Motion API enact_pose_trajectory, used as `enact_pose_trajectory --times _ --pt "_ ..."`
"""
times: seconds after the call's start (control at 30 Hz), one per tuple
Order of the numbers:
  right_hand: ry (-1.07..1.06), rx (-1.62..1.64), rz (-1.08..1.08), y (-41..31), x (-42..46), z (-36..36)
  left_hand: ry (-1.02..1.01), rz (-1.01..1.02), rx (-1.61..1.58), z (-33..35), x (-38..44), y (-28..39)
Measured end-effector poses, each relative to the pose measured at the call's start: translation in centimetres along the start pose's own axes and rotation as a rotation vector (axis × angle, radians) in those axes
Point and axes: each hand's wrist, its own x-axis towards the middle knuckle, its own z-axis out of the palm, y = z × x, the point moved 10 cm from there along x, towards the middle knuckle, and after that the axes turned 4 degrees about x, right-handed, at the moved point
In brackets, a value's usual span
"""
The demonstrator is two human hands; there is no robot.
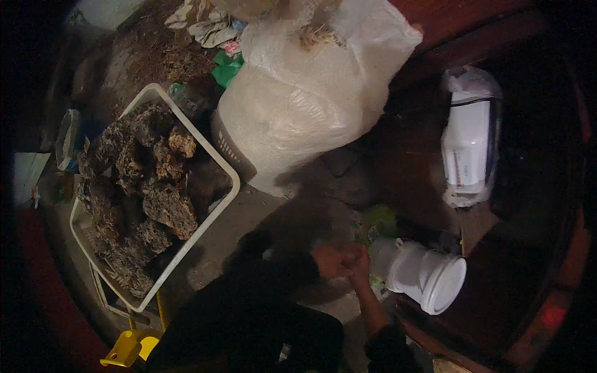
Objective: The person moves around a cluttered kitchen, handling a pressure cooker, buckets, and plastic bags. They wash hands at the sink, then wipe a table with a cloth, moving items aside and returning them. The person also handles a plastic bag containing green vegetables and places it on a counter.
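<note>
My left hand and my right hand meet in front of my body, fingers bent and touching. The light is dim and the fingers are blurred, so I cannot tell whether anything is held between them. Just right of my right hand, stacked white plastic buckets appear, with a round white lid or base facing outward. A rounded green thing is behind my hands. To the left, a white-rimmed plastic crate holds several rough dark-brown lumps, their material unclear.
A large, bulging white woven sack stands ahead, with green plastic and crumpled wrappers beside it. At right lies a white object in clear plastic. A yellow part shows below the crate. Reddish edging runs at lower right.
</note>
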Motion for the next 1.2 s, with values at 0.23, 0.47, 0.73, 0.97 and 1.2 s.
enact_pose_trajectory --times 0.23,0.47,0.73,0.97,1.2 --pt "-0.018 0.155 0.257 -8.6 -4.5 2.3 -0.125 -0.289 -0.125 -9.1 -4.9 8.4" --pt "-0.322 0.357 0.197 -17.7 -12.5 8.1 0.112 -0.644 0.041 -16.4 -14.4 15.9" --pt "-0.885 0.099 -0.110 -36.5 -25.8 12.1 0.608 -0.637 -0.236 -26.6 -24.7 29.4" --pt "-0.843 0.092 -0.100 -40.9 -33.1 9.2 1.127 -0.786 -0.994 -26.8 -33.5 35.3" --pt "-1.114 0.524 0.637 -44.2 -42.7 12.5 1.471 -0.609 -0.370 -34.1 -38.4 38.9"
